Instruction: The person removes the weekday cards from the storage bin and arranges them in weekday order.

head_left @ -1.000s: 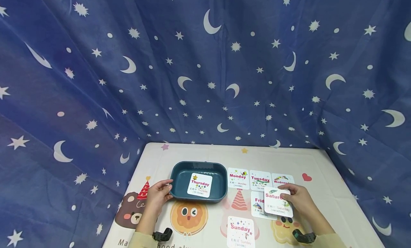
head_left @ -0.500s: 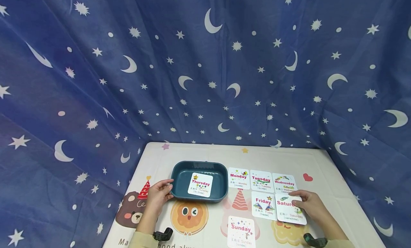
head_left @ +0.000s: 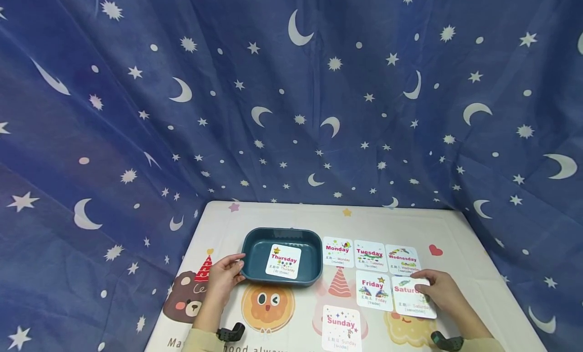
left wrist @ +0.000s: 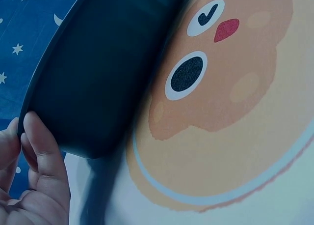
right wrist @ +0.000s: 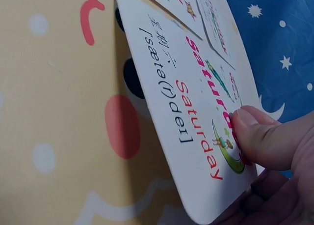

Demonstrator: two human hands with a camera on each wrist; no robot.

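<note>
My right hand (head_left: 441,290) pinches the Saturday card (head_left: 412,302) at its right side, thumb on the printed face and fingers under the edge. In the right wrist view the card (right wrist: 181,117) is tilted, with a shadow on the cloth below. It sits right of the Friday card (head_left: 374,290) and below the Wednesday card (head_left: 403,259). My left hand (head_left: 223,276) grips the left rim of a dark teal tray (head_left: 316,261); in the left wrist view thumb and fingers pinch the tray wall (left wrist: 93,77). The Thursday card (head_left: 283,261) lies inside the tray.
Monday (head_left: 338,251) and Tuesday (head_left: 371,256) cards lie in a row right of the tray. Nearer the front lies the Sunday card (head_left: 341,327). A white cartoon-printed cloth (head_left: 273,215) covers the table, and a blue star curtain (head_left: 291,114) hangs behind and around it.
My right hand has carried the Saturday card rightward, from overlapping the Friday and Wednesday cards to a spot beside Friday. My left hand keeps its grip on the tray.
</note>
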